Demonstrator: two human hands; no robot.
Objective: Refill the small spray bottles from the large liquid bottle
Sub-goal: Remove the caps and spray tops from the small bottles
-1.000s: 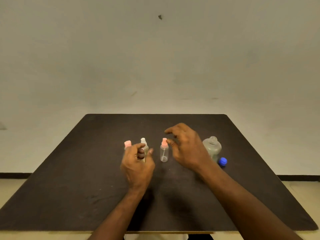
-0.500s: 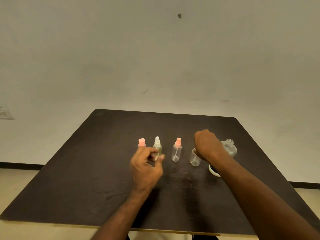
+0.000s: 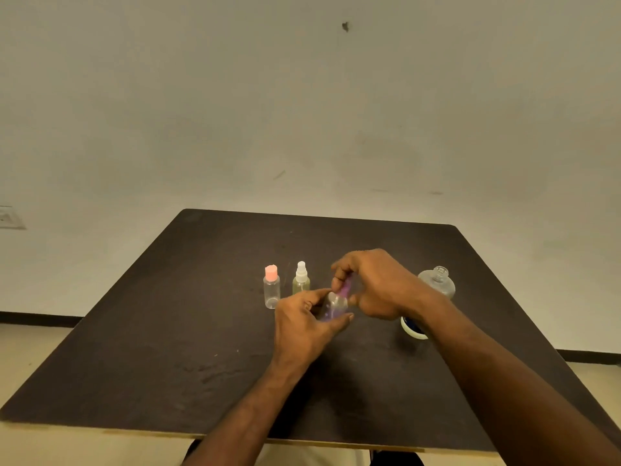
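Two hands meet over the middle of the dark table in the head view, both on one small clear spray bottle that is lifted and tilted between them. The left hand curls its thumb and fingers round the bottle's body, and the right hand pinches the pinkish spray top with its fingertips closed on it. Half a second ago this bottle stood upright in the row with its pink top on, the left hand hung loosely curled and empty in front of the row, and the right hand was a fist further right beside another small clear container, which I cannot find now; it may be hidden behind the right hand. So the bottle has come off the table and into a two-handed grip, which I take to mean its top is being unscrewed for filling. Two more small bottles stand untouched at the left, one with a pink cap and one with a white sprayer. The large liquid bottle stands open-necked behind the right wrist, well within reach, and its blue cap lies on the table just under that forearm. Pouring has not begun, so the task looks to be early.
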